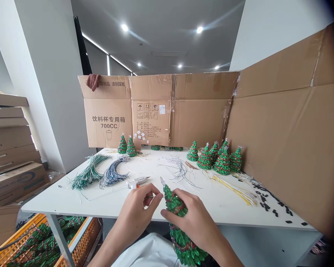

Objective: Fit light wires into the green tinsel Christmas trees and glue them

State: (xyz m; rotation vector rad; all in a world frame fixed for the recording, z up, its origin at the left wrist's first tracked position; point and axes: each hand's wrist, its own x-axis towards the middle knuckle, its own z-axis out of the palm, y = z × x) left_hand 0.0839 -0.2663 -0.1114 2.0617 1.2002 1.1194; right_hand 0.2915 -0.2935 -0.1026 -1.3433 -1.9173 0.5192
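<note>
Cardboard (202,122) screens the counter's (105,203) back and right edges. At the front edge leans a tree (174,204), clasped by the right hand (195,218), probably for steadiness; the left hand (139,207) pinches a wire (163,197) beside it. Beyond, a glue gun (135,182) might block reaching; more trees (222,162) crowd the back right corner.

Room with screened white worktable (144,168), artificial lighting on.
Grey ceiling (167,15) at 12 o'clock, five round downlights (199,29) lit; bright strips (96,45) between 10 and 11. Pale column (55,74) at 10 o'clock; white wall (278,26) near 2. Brown cardboard panels (203,120) stand behind the table and along its 3 o'clock side. Stacked cartons (9,139) at 9, several with handle slots.
</note>
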